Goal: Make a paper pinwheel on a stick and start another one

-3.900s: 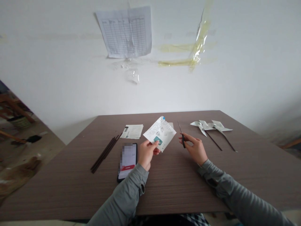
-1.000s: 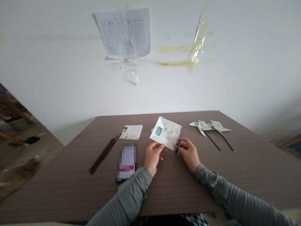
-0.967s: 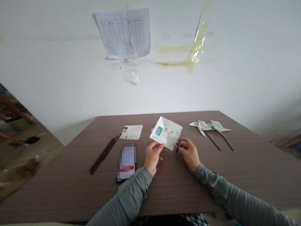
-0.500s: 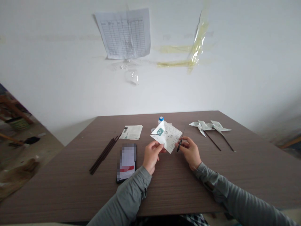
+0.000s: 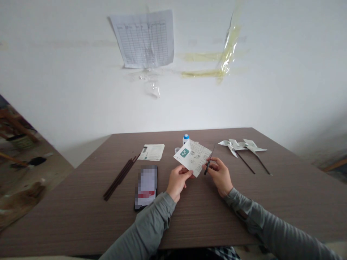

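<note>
My left hand [image 5: 177, 182] pinches the lower edge of a square sheet of printed paper [image 5: 196, 160] and holds it tilted above the table. The sheet has a green emblem on its left part and small print and drawings on the right. In my right hand [image 5: 220, 175] are slim, black-handled scissors [image 5: 208, 166], seen nearly edge-on with the blades pointing up. They are beside the sheet's right edge, with the fingers closed round the handle. Behind the sheet stands a white glue bottle [image 5: 185, 138] with a blue cap, partly hidden.
Two paper pinwheels [image 5: 231, 146] on dark sticks lie at the right. Left of the hands are a stack of paper squares [image 5: 153, 151], several dark sticks [image 5: 120, 178] and a phone [image 5: 146, 186]. A small round white item [image 5: 177, 149] is beside the bottle. The table [image 5: 81, 202] meets a wall.
The sheet's left part, parted at a slit before, now lies flat and looks whole. My left hand has shifted slightly right along the lower edge. The right hand and scissors have hardly moved.
</note>
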### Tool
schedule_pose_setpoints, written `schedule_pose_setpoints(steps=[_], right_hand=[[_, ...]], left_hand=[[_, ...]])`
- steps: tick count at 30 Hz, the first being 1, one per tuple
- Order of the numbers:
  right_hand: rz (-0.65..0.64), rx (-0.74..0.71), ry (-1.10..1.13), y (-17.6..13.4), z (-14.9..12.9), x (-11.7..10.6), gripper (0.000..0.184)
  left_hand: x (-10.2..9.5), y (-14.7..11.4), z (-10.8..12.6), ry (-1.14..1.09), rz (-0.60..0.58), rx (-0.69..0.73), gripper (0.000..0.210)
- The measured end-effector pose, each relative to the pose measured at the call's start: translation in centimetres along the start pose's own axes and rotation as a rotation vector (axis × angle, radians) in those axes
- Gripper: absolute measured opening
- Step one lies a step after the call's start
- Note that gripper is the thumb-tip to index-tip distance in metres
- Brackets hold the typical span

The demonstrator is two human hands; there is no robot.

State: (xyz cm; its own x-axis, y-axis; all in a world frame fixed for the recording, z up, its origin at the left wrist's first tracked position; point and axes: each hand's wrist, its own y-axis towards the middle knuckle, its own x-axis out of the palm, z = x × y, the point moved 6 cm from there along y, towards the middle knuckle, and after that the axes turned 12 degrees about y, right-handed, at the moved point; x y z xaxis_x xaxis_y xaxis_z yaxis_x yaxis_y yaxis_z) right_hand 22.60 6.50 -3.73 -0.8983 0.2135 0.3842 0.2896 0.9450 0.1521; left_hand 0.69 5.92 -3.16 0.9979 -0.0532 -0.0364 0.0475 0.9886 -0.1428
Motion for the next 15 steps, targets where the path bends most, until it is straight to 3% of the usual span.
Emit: schedule_pose_setpoints(steps=[15], right_hand=[[-0.03,0.021,-0.028,-0.2,-0.44,0.25,0.087]], left_hand=[[-0.44,0.05,0.61,-0.006,0.054,0.044,0.025]])
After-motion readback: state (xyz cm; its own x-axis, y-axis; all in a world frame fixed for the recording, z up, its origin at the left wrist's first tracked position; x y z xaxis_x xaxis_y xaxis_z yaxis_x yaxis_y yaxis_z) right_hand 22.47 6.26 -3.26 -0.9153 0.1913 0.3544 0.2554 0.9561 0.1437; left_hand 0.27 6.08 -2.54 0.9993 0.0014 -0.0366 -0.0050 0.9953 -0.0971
